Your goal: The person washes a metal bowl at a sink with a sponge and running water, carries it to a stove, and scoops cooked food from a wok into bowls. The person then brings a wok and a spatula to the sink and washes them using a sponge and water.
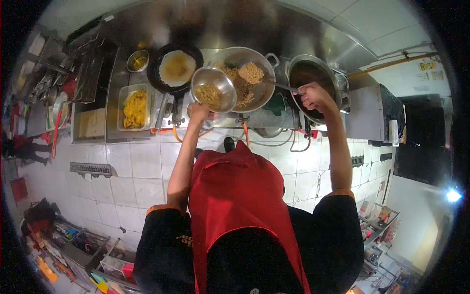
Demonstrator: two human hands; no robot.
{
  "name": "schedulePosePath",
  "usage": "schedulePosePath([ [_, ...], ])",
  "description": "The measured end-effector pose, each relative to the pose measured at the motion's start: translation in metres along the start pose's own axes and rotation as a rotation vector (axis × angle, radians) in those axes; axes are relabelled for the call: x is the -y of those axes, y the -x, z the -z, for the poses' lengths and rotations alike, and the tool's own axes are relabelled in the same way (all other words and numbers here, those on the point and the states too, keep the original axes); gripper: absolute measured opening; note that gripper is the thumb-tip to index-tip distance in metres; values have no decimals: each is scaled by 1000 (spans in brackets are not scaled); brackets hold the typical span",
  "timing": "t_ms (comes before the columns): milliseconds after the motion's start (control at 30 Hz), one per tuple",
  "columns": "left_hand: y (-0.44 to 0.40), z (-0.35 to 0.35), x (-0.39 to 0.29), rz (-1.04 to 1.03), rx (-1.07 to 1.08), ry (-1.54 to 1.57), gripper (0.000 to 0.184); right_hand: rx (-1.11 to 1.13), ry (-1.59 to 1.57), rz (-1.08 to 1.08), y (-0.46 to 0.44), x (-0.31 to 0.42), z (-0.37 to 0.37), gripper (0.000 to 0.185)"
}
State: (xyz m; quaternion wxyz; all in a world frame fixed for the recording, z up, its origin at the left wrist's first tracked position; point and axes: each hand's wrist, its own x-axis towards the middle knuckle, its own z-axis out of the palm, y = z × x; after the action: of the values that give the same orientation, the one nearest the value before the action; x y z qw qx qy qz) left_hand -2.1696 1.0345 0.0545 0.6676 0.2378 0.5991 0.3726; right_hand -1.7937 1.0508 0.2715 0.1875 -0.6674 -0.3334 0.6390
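Head view: the left hand (199, 112) gripped a round silver metal bowl (227, 90) by its rim; the right hand (316, 98), closed round a long-handled metal ladle (251, 73), reached forward, the wide pan (268, 98) between them.

Worn on the head, looking forward and steeply down; close above the apron (237, 191), farther from the counter (290, 117), curving wide across the floor (146, 159).
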Motion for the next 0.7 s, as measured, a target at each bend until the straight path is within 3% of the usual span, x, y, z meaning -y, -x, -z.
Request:
schedulePosePath([
  [167, -32, -42, 3, 17, 176, 130, 33, -101, 189, 100, 28, 14, -6, 20],
  [233, -43, -59, 5, 13, 224, 253, 35, -103, 801, 683, 14, -18, -15, 20],
  [300, -57, -63, 10, 25, 256, 287, 36, -359, 1046, 670, 32, -43, -79, 19],
  [367, -66, -66, 12, 22, 295, 332, 38, -395, 1335, 420, 39, -64, -119, 37],
  [400, -68, -62, 16, 86, 288, 410, 39, -399, 1365, 423, 43, -67, -125, 47],
  [500, -62, -43, 18, 132, 275, 487, 41, -492, 1314, 439, 62, -47, -114, 46],
  [533, -59, -36, 20, 79, 273, 470, 42, -520, 1031, 570, 70, -37, -107, 33],
  [567, -56, -30, 23, 31, 276, 451, 43, -564, 942, 566, 76, -24, -107, 28],
  [633, -40, -9, 17, 49, 211, 451, 44, -573, 836, 724, 38, -31, -85, 22],
  [700, -4, 6, -9, -22, 96, 426, 47, -590, 799, 716, -18, -48, -71, 21],
])
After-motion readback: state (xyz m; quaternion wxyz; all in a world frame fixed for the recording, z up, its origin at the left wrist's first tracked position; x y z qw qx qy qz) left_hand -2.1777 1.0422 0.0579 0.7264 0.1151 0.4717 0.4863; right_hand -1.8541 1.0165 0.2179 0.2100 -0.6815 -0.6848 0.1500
